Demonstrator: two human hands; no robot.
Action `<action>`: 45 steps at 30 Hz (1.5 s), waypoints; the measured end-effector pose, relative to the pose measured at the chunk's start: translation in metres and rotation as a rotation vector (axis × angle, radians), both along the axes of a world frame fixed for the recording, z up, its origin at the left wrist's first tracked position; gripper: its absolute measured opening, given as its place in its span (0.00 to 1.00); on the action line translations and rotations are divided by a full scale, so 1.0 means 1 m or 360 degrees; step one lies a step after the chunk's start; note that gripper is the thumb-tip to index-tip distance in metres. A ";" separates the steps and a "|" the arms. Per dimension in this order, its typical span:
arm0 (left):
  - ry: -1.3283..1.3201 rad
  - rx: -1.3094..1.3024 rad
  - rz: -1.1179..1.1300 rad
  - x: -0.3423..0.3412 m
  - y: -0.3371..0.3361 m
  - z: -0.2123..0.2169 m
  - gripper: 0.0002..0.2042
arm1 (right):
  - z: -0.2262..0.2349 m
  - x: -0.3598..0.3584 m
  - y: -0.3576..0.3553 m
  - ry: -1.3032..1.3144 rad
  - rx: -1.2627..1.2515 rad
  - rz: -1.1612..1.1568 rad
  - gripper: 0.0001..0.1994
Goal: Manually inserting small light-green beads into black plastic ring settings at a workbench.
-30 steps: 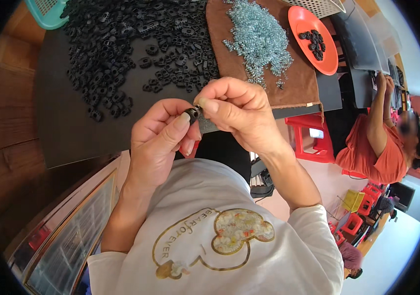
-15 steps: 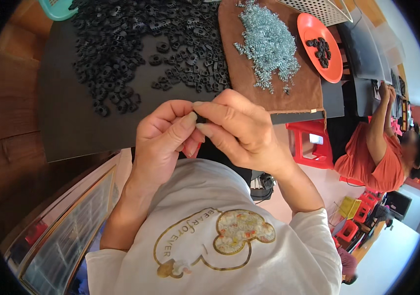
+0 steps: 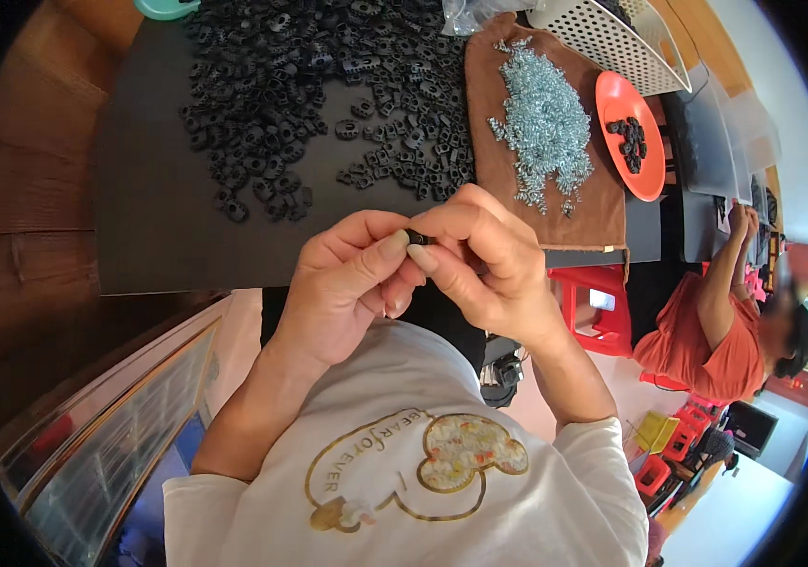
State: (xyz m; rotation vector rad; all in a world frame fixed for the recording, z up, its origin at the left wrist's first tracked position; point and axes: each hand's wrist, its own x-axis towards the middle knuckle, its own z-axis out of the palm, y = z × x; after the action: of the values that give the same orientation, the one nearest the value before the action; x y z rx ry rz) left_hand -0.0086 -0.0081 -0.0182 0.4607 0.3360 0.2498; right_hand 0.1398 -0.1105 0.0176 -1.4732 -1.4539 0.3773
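Observation:
In front of my chest, just off the table's near edge, a small black plastic cord lock piece [image 3: 416, 237] is pinched between both hands. My left hand [image 3: 342, 283] grips it with thumb and index finger, the other fingers curled below. My right hand [image 3: 491, 265] closes on its other end with thumb and forefinger. The fingertips cover most of it. Beyond them, many loose black plastic pieces [image 3: 257, 104] lie in a wide pile. A heap of small silvery coil springs [image 3: 546, 118] rests on a brown cloth [image 3: 495, 161] to the right.
An orange-red oval plate [image 3: 612, 94] beside the cloth holds several black pieces. Behind it stands a white perforated basket [image 3: 602, 42]. The dark table [image 3: 148, 227] ends near my waist. A red stool [image 3: 602, 331] stands at right, and another person [image 3: 706, 331] sits beyond it.
The view has shifted, so the table and hands appear lower and further right. Both hands keep their pinch on the black piece, which now shows a little more between the fingertips.

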 end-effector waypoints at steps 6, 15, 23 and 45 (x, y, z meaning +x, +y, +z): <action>0.0147 0.0511 0.0144 -0.006 0.013 -0.002 0.09 | -0.001 0.033 0.035 -0.0118 -0.0163 -0.0090 0.05; 0.0156 0.0504 0.0153 -0.006 0.015 -0.010 0.08 | -0.007 0.039 0.090 -0.1116 -0.0475 -0.0024 0.04; 0.0164 0.0519 0.0159 -0.005 0.015 -0.010 0.09 | -0.011 0.038 0.089 -0.0847 -0.0292 -0.0086 0.04; 0.0209 0.0575 0.0152 0.007 0.009 -0.002 0.07 | -0.005 0.018 -0.009 0.1117 -0.0321 0.0055 0.04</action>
State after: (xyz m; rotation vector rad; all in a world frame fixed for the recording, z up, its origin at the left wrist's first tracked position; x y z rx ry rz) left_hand -0.0021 0.0010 -0.0206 0.8205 0.4445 0.3765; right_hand 0.1575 -0.1196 0.0130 -1.2793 -0.8904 0.9748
